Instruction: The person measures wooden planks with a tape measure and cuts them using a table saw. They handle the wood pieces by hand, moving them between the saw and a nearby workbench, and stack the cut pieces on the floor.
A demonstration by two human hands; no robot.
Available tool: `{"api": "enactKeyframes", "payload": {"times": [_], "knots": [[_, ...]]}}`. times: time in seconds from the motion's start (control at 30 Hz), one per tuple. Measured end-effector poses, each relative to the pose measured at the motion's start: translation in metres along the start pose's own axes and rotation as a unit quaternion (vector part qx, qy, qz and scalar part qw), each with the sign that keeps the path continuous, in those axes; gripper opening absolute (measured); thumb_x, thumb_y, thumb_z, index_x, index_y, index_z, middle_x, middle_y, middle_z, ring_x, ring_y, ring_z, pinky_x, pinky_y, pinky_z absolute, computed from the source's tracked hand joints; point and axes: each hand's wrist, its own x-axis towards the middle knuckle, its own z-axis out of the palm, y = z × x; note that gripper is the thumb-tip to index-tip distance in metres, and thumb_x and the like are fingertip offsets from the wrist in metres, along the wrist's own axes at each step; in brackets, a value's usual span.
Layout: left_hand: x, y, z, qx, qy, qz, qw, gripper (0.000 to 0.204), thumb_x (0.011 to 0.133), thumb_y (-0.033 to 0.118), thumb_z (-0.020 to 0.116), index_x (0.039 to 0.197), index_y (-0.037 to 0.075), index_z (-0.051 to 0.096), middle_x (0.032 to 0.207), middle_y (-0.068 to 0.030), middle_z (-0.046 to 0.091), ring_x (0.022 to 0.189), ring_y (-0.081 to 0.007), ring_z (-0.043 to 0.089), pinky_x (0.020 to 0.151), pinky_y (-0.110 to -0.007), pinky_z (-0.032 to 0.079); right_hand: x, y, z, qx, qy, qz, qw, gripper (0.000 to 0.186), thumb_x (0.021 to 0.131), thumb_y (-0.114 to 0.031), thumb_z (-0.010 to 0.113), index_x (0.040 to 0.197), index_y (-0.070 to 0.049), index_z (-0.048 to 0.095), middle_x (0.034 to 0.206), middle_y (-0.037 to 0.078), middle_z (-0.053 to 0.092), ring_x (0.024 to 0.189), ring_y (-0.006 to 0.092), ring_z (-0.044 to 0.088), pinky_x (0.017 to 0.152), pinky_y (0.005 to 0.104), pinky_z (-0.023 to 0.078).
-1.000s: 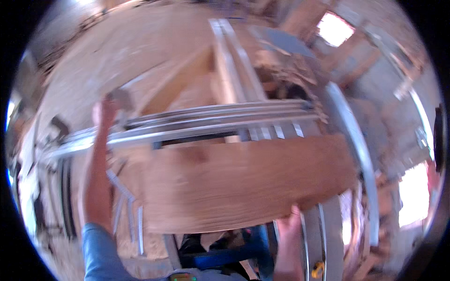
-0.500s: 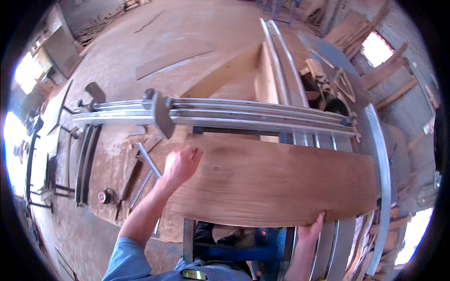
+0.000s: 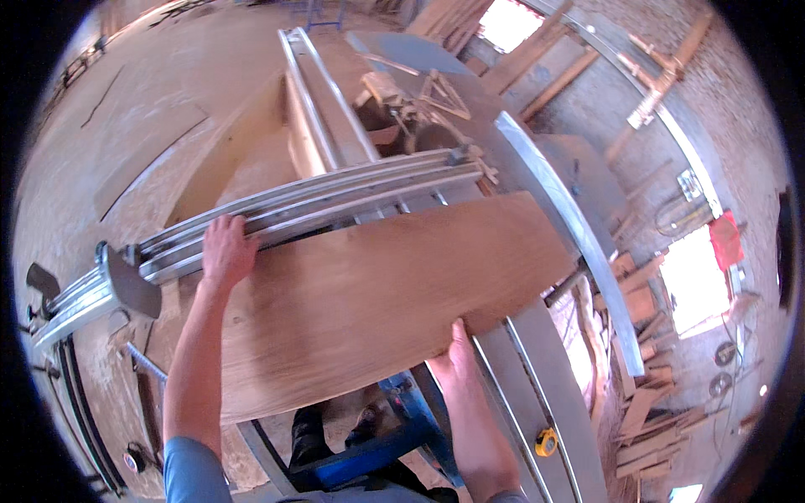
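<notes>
A wide brown wooden board (image 3: 377,293) lies across the machine table, with its far edge along a long metal fence (image 3: 335,201). My left hand (image 3: 228,250) is at the board's far left, its fingers hooked over the fence rail. At the near edge, toward the right, my right hand (image 3: 455,360) grips the board with its thumb on top; the fingers underneath are hidden. A grey stop block (image 3: 127,285) sits on the fence left of my left hand.
A yellow tape measure (image 3: 546,442) rests on the sliding metal table (image 3: 549,386) at the right. A long metal strip (image 3: 579,235) stands beyond the board's right end. Wood offcuts (image 3: 662,440) are piled at the lower right. A blue machine frame (image 3: 377,461) runs below the board.
My left hand has moved from above the board's left end onto the fence. My right hand keeps its grip on the near edge. The view has swung right, and the tape measure now shows.
</notes>
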Motion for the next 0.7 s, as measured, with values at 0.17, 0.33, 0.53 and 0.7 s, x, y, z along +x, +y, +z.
{"api": "enactKeyframes", "payload": {"times": [0.17,0.33,0.53,0.7], "knots": [[-0.003,0.010,-0.004,-0.006,0.002,0.003,1.000,0.044,0.078,0.027,0.069,0.111,0.003,0.056,0.111,-0.0149,0.054,0.111,-0.0322,0.048,0.096,-0.042,0.038,0.010,-0.006,-0.003,0.005,0.017,0.007,1.000,0.045,0.102,-0.034,0.040,0.140,-0.010,0.035,0.141,0.008,0.043,0.126,0.0246,0.046,0.101,0.0451,0.044],[-0.002,0.020,-0.007,0.000,-0.016,-0.015,1.000,0.053,0.073,0.026,0.074,0.117,0.003,0.055,0.117,-0.0153,0.053,0.116,-0.0324,0.047,0.099,-0.042,0.037,0.010,-0.023,0.005,-0.092,-0.012,0.037,0.995,0.049,0.102,-0.040,0.033,0.141,-0.011,0.030,0.138,0.010,0.045,0.122,0.0278,0.048,0.095,0.0511,0.047],[-0.002,0.015,-0.009,0.009,-0.015,-0.006,1.000,0.052,0.068,0.027,0.077,0.108,0.003,0.056,0.112,-0.0170,0.054,0.108,-0.0336,0.050,0.093,-0.044,0.041,0.026,-0.047,-0.002,-0.276,-0.036,0.189,0.942,0.058,0.100,-0.053,0.027,0.143,-0.013,0.030,0.139,0.015,0.044,0.121,0.0344,0.049,0.094,0.0570,0.043],[0.002,0.006,-0.008,0.045,-0.051,-0.015,0.998,0.043,0.073,0.040,0.073,0.096,0.006,0.062,0.105,-0.0134,0.057,0.106,-0.0277,0.052,0.090,-0.041,0.042,-0.007,-0.035,0.025,-0.171,-0.101,0.180,0.963,0.050,0.102,-0.038,0.036,0.143,-0.010,0.029,0.144,0.015,0.038,0.132,0.0330,0.038,0.105,0.0571,0.036]]}}
